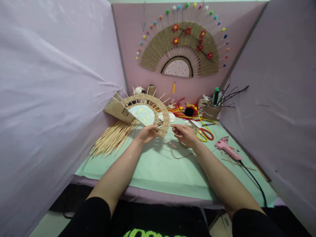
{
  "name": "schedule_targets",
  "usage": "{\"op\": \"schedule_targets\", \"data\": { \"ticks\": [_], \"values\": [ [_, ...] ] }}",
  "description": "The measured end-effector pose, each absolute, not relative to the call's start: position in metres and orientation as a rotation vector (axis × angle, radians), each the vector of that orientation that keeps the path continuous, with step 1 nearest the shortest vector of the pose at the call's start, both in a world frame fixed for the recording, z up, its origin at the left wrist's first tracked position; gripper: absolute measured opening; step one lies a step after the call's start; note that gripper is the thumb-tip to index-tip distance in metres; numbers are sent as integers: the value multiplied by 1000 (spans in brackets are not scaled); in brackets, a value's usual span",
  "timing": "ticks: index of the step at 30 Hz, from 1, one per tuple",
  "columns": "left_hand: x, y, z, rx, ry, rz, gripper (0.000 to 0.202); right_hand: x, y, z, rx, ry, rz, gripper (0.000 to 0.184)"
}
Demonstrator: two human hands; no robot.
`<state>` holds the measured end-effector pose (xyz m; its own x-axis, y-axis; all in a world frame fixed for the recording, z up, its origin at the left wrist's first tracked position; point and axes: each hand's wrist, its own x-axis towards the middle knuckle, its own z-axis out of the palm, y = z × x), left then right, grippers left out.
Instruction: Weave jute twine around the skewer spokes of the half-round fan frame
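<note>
A half-round woven fan (164, 113) of tan twine on thin wooden sticks is held tilted above the table. Its inner half-circle (144, 115) is pale blue with yellow spots. My left hand (148, 133) grips the fan near the lower corner of that half-circle, fingers closed on it. At the fan's right edge my right hand (185, 133) is closed in a pinch by the stick ends. It seems to have twine between the fingertips, though the fingers partly hide it. Loose twine (181, 153) trails onto the table beneath this hand.
Many wooden sticks (111, 140) lie at left beside a cardboard piece (118, 110). Scissors (206, 134) and a pink glue gun (228, 148) rest at right. Behind stands a can (211, 110) with markers and twigs. A finished fan (153, 47) hangs on the back wall.
</note>
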<state>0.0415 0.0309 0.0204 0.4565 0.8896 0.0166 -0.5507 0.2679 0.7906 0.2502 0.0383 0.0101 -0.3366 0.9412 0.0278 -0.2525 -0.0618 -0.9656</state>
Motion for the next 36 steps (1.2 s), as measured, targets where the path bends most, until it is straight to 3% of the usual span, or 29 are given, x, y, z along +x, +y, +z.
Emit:
{"op": "schedule_targets", "data": {
  "ticks": [6, 13, 17, 21, 24, 36],
  "values": [
    [38, 37, 17, 779, 500, 1106, 43, 248, 38, 8, -803, -1281, 1617, 38],
    [38, 33, 25, 822, 509, 1170, 57, 254, 43, 3, -904, -1498, 1377, 45],
    [36, 35, 28, 852, 509, 1244, 55, 259, 41, 10, -1068, -1732, 1069, 48],
    [33, 38, 28, 805, 532, 1342, 52, 260, 37, 19, -1066, -1930, 533, 40],
    [33, 40, 27, 781, 538, 1347, 48, 259, 27, 26, -1043, -1955, 329, 36],
    [43, 33, 28, 765, 473, 1272, 45, 274, -2, 7, -981, -1805, 512, 35]
  ]
}}
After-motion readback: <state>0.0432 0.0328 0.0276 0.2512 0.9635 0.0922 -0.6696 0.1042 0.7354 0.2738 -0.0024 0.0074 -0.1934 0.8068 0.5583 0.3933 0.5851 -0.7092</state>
